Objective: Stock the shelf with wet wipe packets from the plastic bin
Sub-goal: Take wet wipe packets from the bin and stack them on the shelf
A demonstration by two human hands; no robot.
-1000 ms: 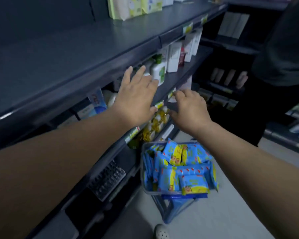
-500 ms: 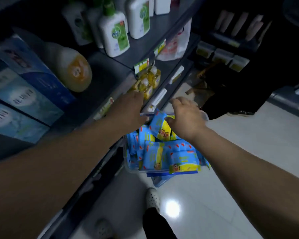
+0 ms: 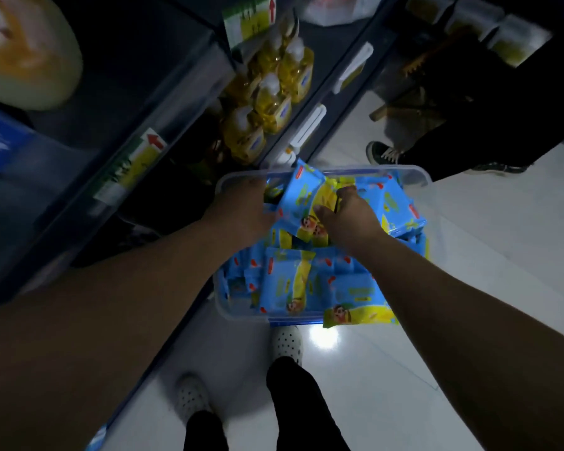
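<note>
There's one wet wipe packet (image 3: 302, 198) tipped up on end at the far edge of the plastic bin (image 3: 419, 173), standing proud of the heap of blue-and-yellow packets (image 3: 293, 284) that fills the bin right to its near wall. The right hand (image 3: 350, 219) has it: thumb on the near face, fingers curled over the top, a firm pinch. The left hand (image 3: 243, 209) is down at the far left corner, just beside that same packet, but its fingers are buried among the wrappers. Gripping or merely resting, I can't tell.

This looks like the pick. The way to do it well is to lift straight up so the neighbours leaning on it don't slide over the rim, and let the left hand steady the heap or take a second packet. Watch the overhanging packet (image 3: 358, 315) at the near right corner. The shelf (image 3: 127, 79) waits just left of the bin, with yellow bottles (image 3: 269, 102) on a lower tier.
</note>
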